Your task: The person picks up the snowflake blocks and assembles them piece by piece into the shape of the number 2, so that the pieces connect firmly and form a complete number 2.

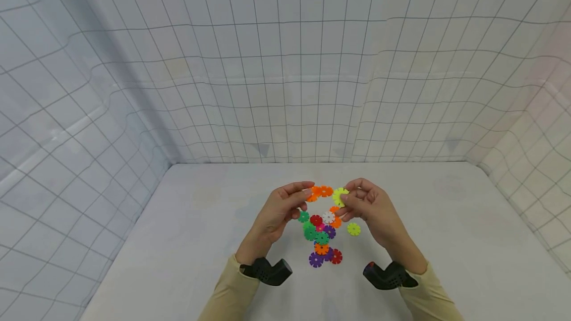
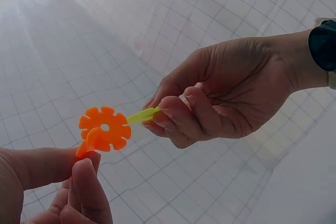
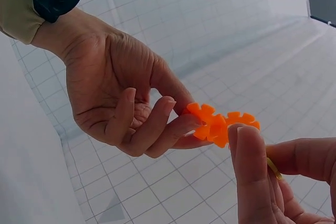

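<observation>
My left hand (image 1: 278,210) pinches a pair of joined orange snowflake discs (image 1: 326,191) by one disc, between thumb and fingertips. In the left wrist view the outer orange disc (image 2: 116,134) faces the camera, notched round its rim with a small hole in the middle. A yellow snowflake disc (image 1: 338,197) is pinched between the thumb and fingers of my right hand (image 1: 375,208). From the head view a small gap separates yellow from orange. Seen from the left wrist, the yellow disc (image 2: 140,116) is edge-on, right at the orange rim.
Below the hands, a loose cluster of snowflake discs (image 1: 321,238) in green, red, purple, white and orange lies on the white table (image 1: 200,241). Another yellow disc (image 1: 354,229) lies to its right. Grid-patterned sheeting (image 1: 285,88) rises behind the table and at both sides.
</observation>
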Demonstrator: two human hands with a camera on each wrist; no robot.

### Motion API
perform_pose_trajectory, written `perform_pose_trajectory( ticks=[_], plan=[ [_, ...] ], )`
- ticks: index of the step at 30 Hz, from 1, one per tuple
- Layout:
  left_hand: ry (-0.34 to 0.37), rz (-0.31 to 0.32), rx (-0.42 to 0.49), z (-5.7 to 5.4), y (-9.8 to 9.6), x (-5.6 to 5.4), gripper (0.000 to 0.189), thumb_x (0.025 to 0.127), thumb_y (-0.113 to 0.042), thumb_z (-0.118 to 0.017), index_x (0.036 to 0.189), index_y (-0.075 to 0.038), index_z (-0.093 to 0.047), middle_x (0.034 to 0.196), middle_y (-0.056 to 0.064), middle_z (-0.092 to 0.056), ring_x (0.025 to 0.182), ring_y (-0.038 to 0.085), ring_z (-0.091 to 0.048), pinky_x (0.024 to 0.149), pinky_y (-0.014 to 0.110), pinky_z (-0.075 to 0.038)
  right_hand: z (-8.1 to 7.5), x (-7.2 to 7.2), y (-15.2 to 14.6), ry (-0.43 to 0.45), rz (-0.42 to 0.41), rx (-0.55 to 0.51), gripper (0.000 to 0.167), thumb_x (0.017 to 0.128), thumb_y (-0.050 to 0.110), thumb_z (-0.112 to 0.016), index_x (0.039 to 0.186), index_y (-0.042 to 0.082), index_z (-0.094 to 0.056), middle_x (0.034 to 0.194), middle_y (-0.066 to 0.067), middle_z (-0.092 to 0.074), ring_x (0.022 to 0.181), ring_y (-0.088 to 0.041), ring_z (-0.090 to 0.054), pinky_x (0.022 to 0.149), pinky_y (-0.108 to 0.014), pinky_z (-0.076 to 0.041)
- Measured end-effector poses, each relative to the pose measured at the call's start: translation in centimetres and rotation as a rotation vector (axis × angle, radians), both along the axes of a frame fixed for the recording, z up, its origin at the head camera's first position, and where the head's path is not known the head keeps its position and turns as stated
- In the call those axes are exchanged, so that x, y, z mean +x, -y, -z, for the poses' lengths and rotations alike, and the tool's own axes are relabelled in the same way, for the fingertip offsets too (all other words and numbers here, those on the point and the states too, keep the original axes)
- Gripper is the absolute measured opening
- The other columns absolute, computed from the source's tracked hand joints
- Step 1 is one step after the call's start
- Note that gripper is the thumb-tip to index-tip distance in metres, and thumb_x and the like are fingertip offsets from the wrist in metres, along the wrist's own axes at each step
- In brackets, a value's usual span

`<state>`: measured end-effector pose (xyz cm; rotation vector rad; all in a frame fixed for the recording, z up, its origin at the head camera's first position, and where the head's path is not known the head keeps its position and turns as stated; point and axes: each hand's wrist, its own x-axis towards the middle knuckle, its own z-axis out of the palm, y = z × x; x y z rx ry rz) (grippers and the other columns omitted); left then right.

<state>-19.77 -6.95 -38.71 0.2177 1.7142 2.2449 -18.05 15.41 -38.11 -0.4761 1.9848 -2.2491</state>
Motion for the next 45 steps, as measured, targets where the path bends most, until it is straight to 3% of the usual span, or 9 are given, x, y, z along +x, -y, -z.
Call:
perform_pose_trajectory(
  ticks=[11, 17, 25, 33, 40, 45],
  plan=[
    [-0.070, 0.032, -0.059, 0.2, 0.1, 0.0, 0.032, 0.093, -0.016, -0.061, 0.120, 0.001, -0.059, 0.076, 0.001, -0.059, 0.064, 0.012, -0.052, 0.054, 0.020, -0.038, 0.0, 0.0, 0.0, -0.020, -0.044, -0.041, 0.008, 0.093, 0.001, -0.056, 0.098, 0.001, -0.050, 0.077, -0.007, -0.069, 0.066, -0.018, -0.068, 0.064, -0.029, -0.055],
    [-0.073, 0.042, -0.053, 0.1, 0.0, 0.1, 0.036, 0.093, -0.017, -0.063, 0.122, 0.004, -0.058, 0.073, 0.000, -0.059, 0.060, 0.012, -0.051, 0.053, 0.021, -0.036, -0.1, 0.0, -0.2, -0.015, -0.076, -0.062, 0.005, 0.094, 0.001, -0.055, 0.097, 0.003, -0.051, 0.075, -0.006, -0.068, 0.065, -0.017, -0.068, 0.062, -0.027, -0.055],
    [-0.096, 0.052, -0.060, -0.1, 0.0, 0.2, 0.037, 0.093, -0.019, -0.062, 0.121, 0.006, -0.061, 0.075, 0.002, -0.059, 0.063, 0.012, -0.052, 0.054, 0.019, -0.037, -0.2, 0.0, -0.8, -0.031, -0.051, -0.089, 0.007, 0.094, 0.000, -0.056, 0.098, 0.001, -0.051, 0.075, -0.007, -0.066, 0.064, -0.016, -0.067, 0.060, -0.026, -0.054],
    [-0.157, 0.006, -0.166, 0.1, -0.1, 0.2, 0.032, 0.091, -0.022, -0.065, 0.114, 0.000, -0.067, 0.085, 0.004, -0.065, 0.068, 0.019, -0.055, 0.056, 0.021, -0.039, -0.2, 0.0, -1.0, -0.064, -0.019, -0.005, 0.010, 0.092, 0.001, -0.059, 0.098, -0.001, -0.052, 0.075, -0.011, -0.065, 0.062, -0.020, -0.066, 0.059, -0.031, -0.055],
    [-0.265, -0.031, -0.218, 0.4, -0.3, 0.4, 0.027, 0.090, -0.018, -0.066, 0.110, 0.001, -0.069, 0.081, 0.005, -0.067, 0.067, 0.017, -0.057, 0.055, 0.022, -0.038, -0.2, 0.0, -0.9, -0.083, -0.005, 0.072, 0.019, 0.091, 0.002, -0.061, 0.100, -0.010, -0.050, 0.081, -0.032, -0.059, 0.061, -0.024, -0.066, 0.059, -0.032, -0.055],
    [-0.309, -0.056, -0.191, 0.5, -0.4, 0.6, 0.025, 0.089, -0.013, -0.066, 0.107, 0.005, -0.069, 0.079, 0.006, -0.068, 0.063, 0.016, -0.055, 0.053, 0.021, -0.038, 0.1, 0.1, -0.7, -0.157, -0.015, 0.038, 0.016, 0.090, -0.004, -0.059, 0.097, -0.014, -0.048, 0.078, -0.024, -0.062, 0.059, -0.021, -0.065, 0.057, -0.031, -0.055]
  ],
)
